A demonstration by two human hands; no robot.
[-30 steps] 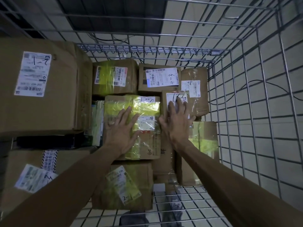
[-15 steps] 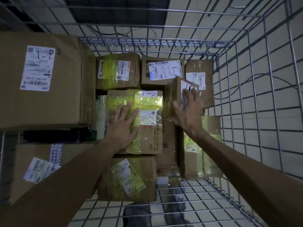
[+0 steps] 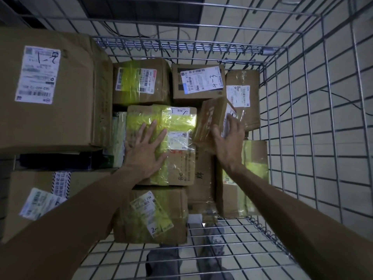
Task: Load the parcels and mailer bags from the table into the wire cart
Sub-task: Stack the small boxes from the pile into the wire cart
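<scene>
My right hand [image 3: 228, 144] grips the small box [image 3: 212, 120], thumb on its near edge and fingers curled over the labelled face. The box is tilted on a corner, inside the wire cart [image 3: 181, 45], above the packed parcels. My left hand [image 3: 144, 150] lies flat just left of that grip, fingers spread on the yellow-taped box [image 3: 177, 122]. It presses down and holds nothing.

Since one hand carries the small box, I judge it light. The cardboard looks stiff, so it should take a firm squeeze without caving. Its wrapping is glossy tape, which I expect to be slick. I would keep my fingertips on the box's edges and corners, across the narrow width, not on the shiny face or the label.

Just beyond the grip sits a box marked 4-3 [image 3: 198, 81]. To the right of the grip is a box in clear tape [image 3: 242, 98]. The big box [image 3: 60, 87] stands well to the left. Any slot under the grip is narrow, so I would lower the box straight down.
</scene>
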